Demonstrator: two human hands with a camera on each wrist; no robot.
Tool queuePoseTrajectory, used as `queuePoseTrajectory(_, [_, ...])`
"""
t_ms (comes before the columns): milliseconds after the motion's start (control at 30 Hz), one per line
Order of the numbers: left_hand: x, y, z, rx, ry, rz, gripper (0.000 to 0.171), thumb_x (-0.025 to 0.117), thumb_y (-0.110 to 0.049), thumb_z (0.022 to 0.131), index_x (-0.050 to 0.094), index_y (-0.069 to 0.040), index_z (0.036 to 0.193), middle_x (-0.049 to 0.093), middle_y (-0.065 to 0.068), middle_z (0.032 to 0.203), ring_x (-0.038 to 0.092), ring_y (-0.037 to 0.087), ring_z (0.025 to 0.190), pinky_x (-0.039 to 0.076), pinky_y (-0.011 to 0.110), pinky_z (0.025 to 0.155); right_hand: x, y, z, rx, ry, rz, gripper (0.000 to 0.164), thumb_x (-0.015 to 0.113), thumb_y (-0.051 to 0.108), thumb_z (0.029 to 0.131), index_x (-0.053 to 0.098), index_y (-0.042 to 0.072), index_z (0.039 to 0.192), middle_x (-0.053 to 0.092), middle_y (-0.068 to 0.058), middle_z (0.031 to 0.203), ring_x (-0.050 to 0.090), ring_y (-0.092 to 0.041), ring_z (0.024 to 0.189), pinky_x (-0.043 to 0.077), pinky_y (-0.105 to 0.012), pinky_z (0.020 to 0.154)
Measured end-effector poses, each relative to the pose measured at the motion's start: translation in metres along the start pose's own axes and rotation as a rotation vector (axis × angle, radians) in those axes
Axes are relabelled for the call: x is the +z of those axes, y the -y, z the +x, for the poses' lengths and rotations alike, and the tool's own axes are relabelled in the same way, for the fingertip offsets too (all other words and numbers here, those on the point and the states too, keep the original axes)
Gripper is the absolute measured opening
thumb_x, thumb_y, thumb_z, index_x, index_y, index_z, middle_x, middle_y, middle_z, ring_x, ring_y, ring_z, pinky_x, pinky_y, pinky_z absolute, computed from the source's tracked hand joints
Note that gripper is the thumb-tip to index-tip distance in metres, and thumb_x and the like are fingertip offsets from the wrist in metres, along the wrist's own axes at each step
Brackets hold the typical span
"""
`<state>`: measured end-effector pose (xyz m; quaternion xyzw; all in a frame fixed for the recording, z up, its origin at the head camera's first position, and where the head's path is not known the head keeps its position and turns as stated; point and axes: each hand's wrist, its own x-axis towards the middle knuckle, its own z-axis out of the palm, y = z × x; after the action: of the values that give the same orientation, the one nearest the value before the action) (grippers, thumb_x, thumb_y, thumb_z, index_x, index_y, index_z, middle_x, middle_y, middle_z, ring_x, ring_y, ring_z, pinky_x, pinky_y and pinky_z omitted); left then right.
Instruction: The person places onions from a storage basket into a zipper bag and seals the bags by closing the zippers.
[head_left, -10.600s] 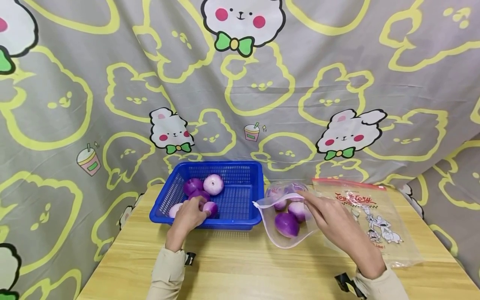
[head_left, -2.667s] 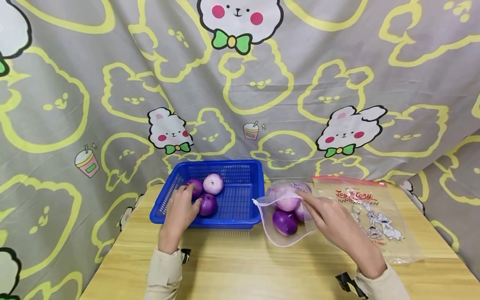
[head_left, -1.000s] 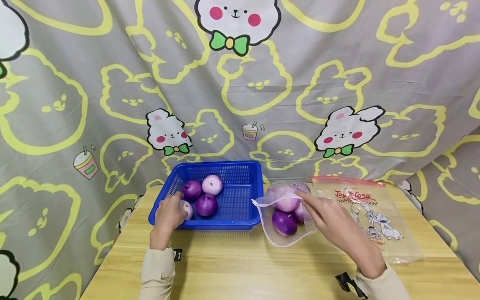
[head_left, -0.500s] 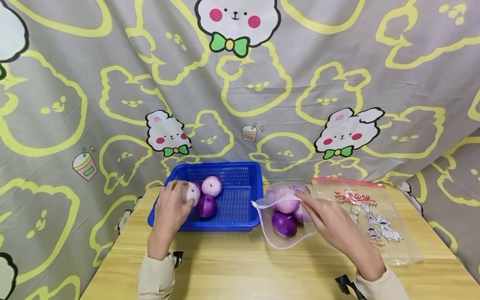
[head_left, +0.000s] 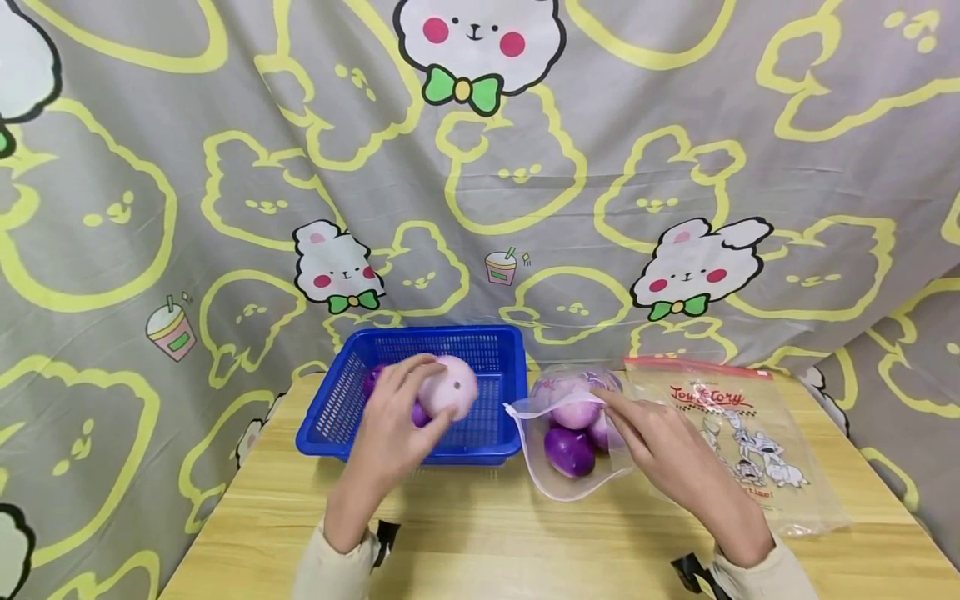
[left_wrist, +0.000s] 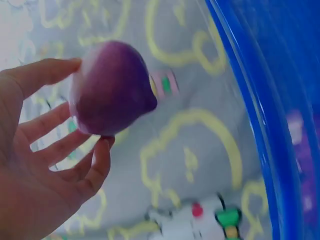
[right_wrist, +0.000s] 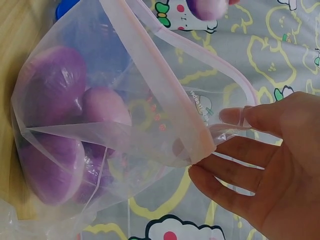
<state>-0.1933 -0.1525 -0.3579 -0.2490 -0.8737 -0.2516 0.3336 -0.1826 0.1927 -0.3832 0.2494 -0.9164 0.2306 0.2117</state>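
Observation:
My left hand (head_left: 393,421) grips a pale purple onion (head_left: 456,388), held up over the blue plastic basket (head_left: 480,457). In the left wrist view, thumb and fingertips hold this onion (left_wrist: 114,90) by its sides, its pointed end facing away from the palm. Parts of purple onions (head_left: 421,415) show in the basket behind my left hand, which hides the others. At the right, my right hand (head_left: 678,458) pinches the rim of a clear zip bag (head_left: 540,477), its mouth held apart. Several onions (head_left: 570,452) lie inside. The right wrist view shows thumb and fingers on the bag's edge (right_wrist: 195,145).
A second clear zip bag (head_left: 795,492) with a red top strip and printed cartoon figures lies flat on the wooden table (head_left: 480,542), right of the open bag. A patterned grey curtain (head_left: 480,192) hangs behind the table.
The left hand has lifted the pale onion from the basket's left side and carried it rightward and up. Earlier, more onions entered the bag and left the basket. The right hand stays at the bag.

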Motion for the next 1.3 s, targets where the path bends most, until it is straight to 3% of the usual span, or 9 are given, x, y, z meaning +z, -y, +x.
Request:
queuePoseTrajectory(167, [0.008,-0.033,-0.002,0.106,0.101,-0.107,0.049,0.084,-0.026,0.077,0.066,-0.009,0.12,0.06,0.006,0.131,0.053,0.022,0.123,0.045,0.04,0.104,-0.002,0.0,0.0,0.001,-0.003,0.005,0.036,0.057,0.012,0.1,0.062,0.016,0.136,0.07,-0.002,0.086,0.063,-0.012,0.075,0.055,-0.043,0.07])
queuePoseTrajectory(400, [0.027,-0.063,-0.01,0.279,0.207,-0.141,0.047,0.081,-0.028,0.082,0.064,-0.014,0.122,0.059,0.003,0.131,0.054,0.019,0.119,0.049,0.033,0.099,-0.001,0.0,0.0,0.002,-0.008,-0.008,0.036,0.057,0.012,0.101,0.062,0.016,0.136,0.069,-0.002,0.084,0.062,-0.012,0.073,0.054,-0.042,0.067])
queuePoseTrajectory(567, [0.043,-0.073,-0.017,0.31,0.258,-0.091,0.045,0.081,-0.031,0.082,0.063,-0.016,0.121,0.058,0.001,0.131,0.053,0.016,0.118,0.049,0.031,0.097,-0.002,0.001,0.001,0.008,0.003,-0.021,0.035,0.056,0.013,0.101,0.062,0.017,0.136,0.066,0.0,0.082,0.056,-0.01,0.069,0.053,-0.04,0.066])
queuePoseTrajectory(700, [0.054,-0.079,-0.022,0.31,0.304,-0.048,0.046,0.081,-0.032,0.082,0.063,-0.016,0.122,0.058,0.001,0.132,0.053,0.016,0.118,0.047,0.03,0.098,-0.002,0.003,0.0,0.007,0.004,-0.011,0.035,0.056,0.014,0.101,0.062,0.018,0.136,0.072,-0.007,0.094,0.065,-0.015,0.077,0.056,-0.045,0.07])
queuePoseTrajectory(867, [0.068,-0.084,-0.026,0.338,0.304,0.025,0.05,0.082,-0.033,0.08,0.063,-0.017,0.123,0.058,0.002,0.132,0.054,0.017,0.117,0.048,0.031,0.095,-0.003,0.003,-0.001,0.01,-0.001,0.0,0.035,0.056,0.013,0.101,0.063,0.017,0.135,0.073,-0.01,0.1,0.07,-0.023,0.085,0.056,-0.048,0.074])
queuePoseTrajectory(1100, [0.084,-0.086,-0.032,0.399,0.255,0.197,0.051,0.081,-0.036,0.08,0.063,-0.017,0.124,0.058,0.005,0.133,0.054,0.021,0.116,0.049,0.031,0.083,-0.004,0.001,-0.002,-0.002,-0.007,0.006,0.035,0.057,0.011,0.1,0.063,0.016,0.135,0.074,-0.009,0.101,0.071,-0.024,0.087,0.056,-0.048,0.076])
queuePoseTrajectory(1300, [0.084,-0.086,-0.033,0.402,0.257,0.168,0.044,0.079,-0.027,0.082,0.064,-0.015,0.121,0.06,0.004,0.128,0.056,0.019,0.116,0.049,0.031,0.086,-0.004,0.0,-0.002,-0.002,-0.015,-0.006,0.034,0.057,0.011,0.1,0.064,0.016,0.134,0.072,-0.006,0.093,0.065,-0.015,0.076,0.055,-0.044,0.07])
